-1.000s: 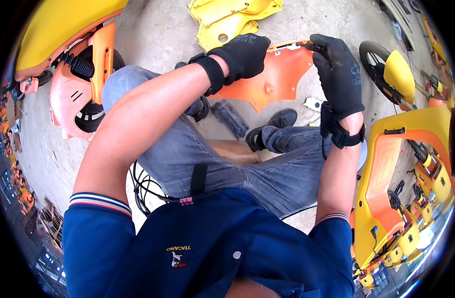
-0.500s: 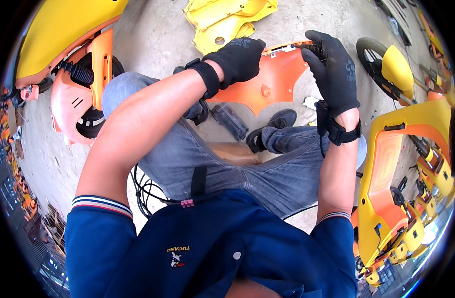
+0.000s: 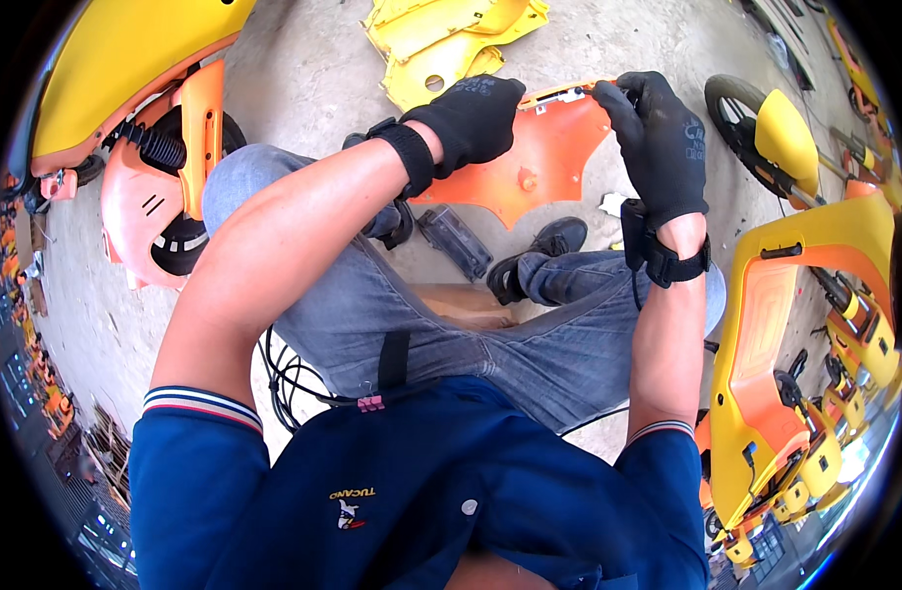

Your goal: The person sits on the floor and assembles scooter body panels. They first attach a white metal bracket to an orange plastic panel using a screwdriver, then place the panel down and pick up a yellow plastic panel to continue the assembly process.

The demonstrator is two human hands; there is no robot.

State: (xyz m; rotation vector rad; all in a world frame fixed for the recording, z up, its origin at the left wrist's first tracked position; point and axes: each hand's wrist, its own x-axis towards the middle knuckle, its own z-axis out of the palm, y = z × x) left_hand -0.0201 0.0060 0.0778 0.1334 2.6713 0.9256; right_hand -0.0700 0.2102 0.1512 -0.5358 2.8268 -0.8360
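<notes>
An orange plastic panel (image 3: 544, 157) with a pointed lower edge is in front of my knees, with a small white part (image 3: 571, 95) along its top rim. My left hand (image 3: 479, 120), in a black glove, is closed over the panel's upper left edge; its fingertips are hidden behind the back of the hand. At the upper right corner of the panel my right hand (image 3: 662, 147), also gloved in black, has thumb and fingers drawn together in a pinch. What lies between those fingers is too dark to make out.
Yellow body panels (image 3: 436, 49) lie beyond the orange one. Below it rests a dark rectangular block (image 3: 456, 241) near my shoe (image 3: 559, 236). A pink-orange fairing (image 3: 141, 211) with a wheel stands left; a yellow-orange scooter body (image 3: 766, 324) and a wheel (image 3: 736, 123) are right.
My right hand's fingers have come together from a wider, spread grip, and the hand has dipped slightly. My left hand and the orange panel have stayed put.
</notes>
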